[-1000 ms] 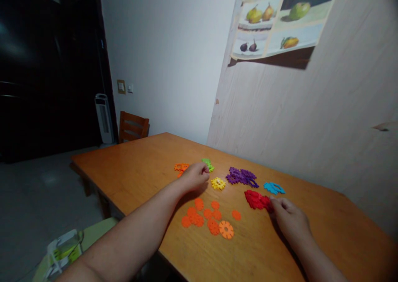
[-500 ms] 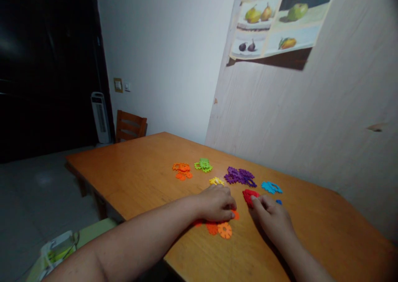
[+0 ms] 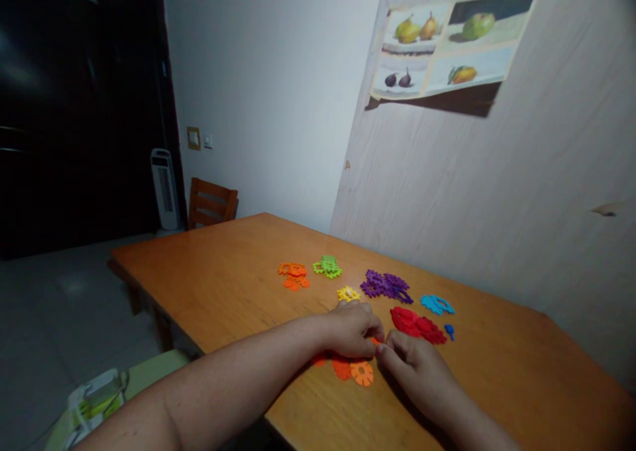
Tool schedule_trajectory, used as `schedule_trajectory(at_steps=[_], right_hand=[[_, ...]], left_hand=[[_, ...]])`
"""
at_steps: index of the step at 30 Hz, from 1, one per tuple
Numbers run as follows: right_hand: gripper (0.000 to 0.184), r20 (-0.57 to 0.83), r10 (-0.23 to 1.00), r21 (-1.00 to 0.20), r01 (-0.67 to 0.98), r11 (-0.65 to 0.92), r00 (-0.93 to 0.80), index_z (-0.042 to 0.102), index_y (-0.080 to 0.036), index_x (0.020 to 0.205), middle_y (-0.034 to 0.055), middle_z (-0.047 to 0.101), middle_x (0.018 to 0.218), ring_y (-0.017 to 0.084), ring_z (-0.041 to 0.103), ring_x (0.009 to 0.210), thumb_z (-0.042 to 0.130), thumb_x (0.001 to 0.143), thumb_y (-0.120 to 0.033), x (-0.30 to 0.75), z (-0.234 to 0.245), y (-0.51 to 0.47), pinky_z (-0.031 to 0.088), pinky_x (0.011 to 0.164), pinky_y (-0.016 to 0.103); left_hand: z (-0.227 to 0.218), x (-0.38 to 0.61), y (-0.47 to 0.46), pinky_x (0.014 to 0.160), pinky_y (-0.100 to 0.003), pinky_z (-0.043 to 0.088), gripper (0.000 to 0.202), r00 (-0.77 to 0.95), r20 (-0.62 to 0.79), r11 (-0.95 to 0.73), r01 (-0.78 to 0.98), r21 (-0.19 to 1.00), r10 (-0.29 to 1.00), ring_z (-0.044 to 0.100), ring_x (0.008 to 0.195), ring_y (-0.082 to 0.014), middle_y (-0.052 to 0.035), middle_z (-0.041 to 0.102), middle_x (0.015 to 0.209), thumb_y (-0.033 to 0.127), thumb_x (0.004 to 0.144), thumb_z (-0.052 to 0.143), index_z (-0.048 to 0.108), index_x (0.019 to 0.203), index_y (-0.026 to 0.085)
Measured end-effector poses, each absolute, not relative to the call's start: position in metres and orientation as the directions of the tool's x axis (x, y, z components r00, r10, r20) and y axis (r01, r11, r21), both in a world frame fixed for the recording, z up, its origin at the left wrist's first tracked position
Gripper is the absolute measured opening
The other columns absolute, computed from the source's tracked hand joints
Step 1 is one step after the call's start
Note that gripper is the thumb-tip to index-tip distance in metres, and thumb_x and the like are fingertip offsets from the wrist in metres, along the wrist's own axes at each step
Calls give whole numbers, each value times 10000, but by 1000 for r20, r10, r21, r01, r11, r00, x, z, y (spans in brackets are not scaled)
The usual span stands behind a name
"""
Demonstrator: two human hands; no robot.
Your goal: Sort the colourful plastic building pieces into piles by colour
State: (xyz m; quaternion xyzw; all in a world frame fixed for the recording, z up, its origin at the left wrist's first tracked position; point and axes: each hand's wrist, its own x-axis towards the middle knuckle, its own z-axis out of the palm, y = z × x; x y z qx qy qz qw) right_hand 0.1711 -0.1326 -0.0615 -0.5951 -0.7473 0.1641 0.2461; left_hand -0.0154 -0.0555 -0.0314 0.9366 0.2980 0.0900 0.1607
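Flat plastic snowflake pieces lie sorted by colour on a wooden table. My left hand rests curled over a cluster of orange discs, fingertips closed on an orange piece at its right side. My right hand meets it there, fingertips pinched against the same spot. Just beyond my right hand lies a red pile. Further back are a yellow piece, a purple pile, light blue pieces and a small dark blue piece.
A small orange group and green pieces lie toward the table's middle. A pale wall with a fruit poster borders the table's far side. A wooden chair and a white tower appliance stand beyond the table.
My left hand came back from the green and orange pieces to the orange discs. My right hand left the red pile and moved left to meet the left hand's fingertips.
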Motion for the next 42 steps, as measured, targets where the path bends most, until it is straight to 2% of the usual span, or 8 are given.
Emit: schedule_trajectory(at_steps=[6,11,17,23,26,31,36,42], right_hand=[[319,120,969,-589,771,243,-214,488,-217,695,-28,582,649,147,535,645,454,937,-422,165,-65,-137,339,605,262],[347,127,978,-584,784,211,-168,512,-218,686,-20,604,648,156,546,637,476,933,-459,170,-66,-134,349,608,271],[361,141,979,-566,799,203,-150,530,-224,689,-5,622,662,174,584,668,481,930,-487,174,-66,-133,377,620,276],[368,113,982,-568,801,189,-152,565,-223,701,1,646,701,175,593,689,484,931,-498,170,-66,-135,375,617,270],[339,48,982,-577,798,176,-182,643,-229,823,-7,635,709,169,577,674,518,919,-529,163,-61,-140,364,606,269],[412,8,979,-504,845,178,-202,674,-251,1100,-6,642,786,180,575,718,683,807,-541,150,-47,-151,362,638,276],[202,12,968,-496,839,224,-251,637,-234,963,-3,623,827,166,553,742,630,823,-379,145,-48,-154,346,647,273],[172,4,983,-541,826,157,-184,504,-227,847,-30,561,742,144,489,679,639,749,-270,140,-53,-154,320,606,256]], left_hand=[[-32,-18,-52,802,-295,443,314,802,37,-739,531,416,597,580,970,-221,-35,645,1002,359,744,739,675,1027,240],[-35,-29,-41,624,-225,402,231,747,14,-592,516,619,665,570,725,-135,29,645,816,233,734,695,639,958,228],[-29,-67,-4,538,-202,330,100,400,114,-335,540,772,909,526,657,-118,15,589,731,163,743,599,594,842,175],[-13,-99,14,553,-211,312,14,21,177,-143,682,717,984,520,713,-133,12,581,744,198,797,553,559,804,189],[-11,-92,7,568,-204,333,39,100,237,-248,614,750,966,525,717,-129,14,575,740,198,804,529,563,792,182],[-17,-67,-18,588,-211,368,101,441,209,-436,509,742,873,532,705,-125,11,606,759,169,739,552,615,817,169],[-17,-53,-45,572,-207,373,128,705,65,-516,450,729,706,543,699,-118,13,629,770,173,765,574,644,872,184],[-18,-45,-60,532,-183,358,152,799,-80,-477,432,766,596,517,639,-88,45,592,735,171,751,625,633,901,197]])
